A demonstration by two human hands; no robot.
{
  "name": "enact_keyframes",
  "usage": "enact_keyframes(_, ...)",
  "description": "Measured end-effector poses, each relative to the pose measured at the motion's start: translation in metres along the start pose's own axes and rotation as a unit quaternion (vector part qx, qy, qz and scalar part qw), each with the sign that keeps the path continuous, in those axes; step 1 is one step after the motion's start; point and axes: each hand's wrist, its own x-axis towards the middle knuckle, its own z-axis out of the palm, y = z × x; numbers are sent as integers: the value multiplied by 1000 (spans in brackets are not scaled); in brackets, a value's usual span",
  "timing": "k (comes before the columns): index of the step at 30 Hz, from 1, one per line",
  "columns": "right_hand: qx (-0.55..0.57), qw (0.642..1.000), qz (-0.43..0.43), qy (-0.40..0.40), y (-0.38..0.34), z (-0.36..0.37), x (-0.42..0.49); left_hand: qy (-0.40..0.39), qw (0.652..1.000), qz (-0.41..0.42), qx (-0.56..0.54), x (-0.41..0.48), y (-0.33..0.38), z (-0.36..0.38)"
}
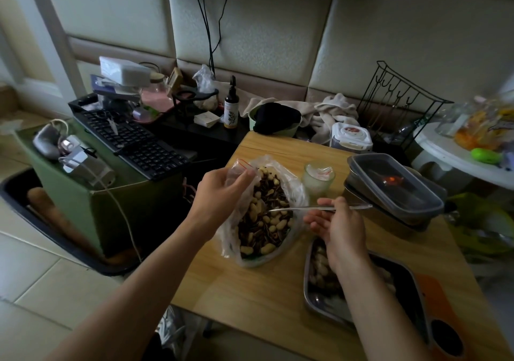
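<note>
Risk: the bag (pixel 229 235) may sag or tip and spill peanuts (pixel 258 213) onto the table (pixel 250 291); a peanut could also slip off the tool (pixel 306 208) before it reaches the tray (pixel 319 305).
Cause: only a light pinch props the rim, and the tool's tip is thin and smooth.
Bag: on the table, just left of the tray, mouth open.
Left hand (pixel 219 193): thumb and fingers pinch the far rim.
Right hand (pixel 342 230): pinches the tool mid-shaft, lower fingers loosely spread; the tip lies among the peanuts.
</note>
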Motion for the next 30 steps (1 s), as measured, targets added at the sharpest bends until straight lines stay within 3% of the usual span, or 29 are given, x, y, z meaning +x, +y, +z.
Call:
enact_keyframes(2,-6,1000,-1,8,-1,0,1,10,1000,3,23,1,-2,-3)
enact_keyframes(5,-62,996,-55,15,-4,1,-1,70,981,22,178,6,-11,-5)
enact_keyframes(8,-102,987,-124,10,-8,3,-3,124,920,41,368,10,-22,-6)
enact_keyframes(11,-135,974,-185,1,-10,4,-6,127,875,114,454,8,-24,-5)
enact_keyframes(13,-149,965,-217,2,-13,3,-7,89,865,154,469,7,-25,-1)
enact_keyframes(17,-141,960,-241,15,-20,-4,-6,13,864,143,483,5,-28,10)
enact_keyframes(30,-96,964,-245,29,-27,-18,0,-19,841,126,526,10,-30,24)
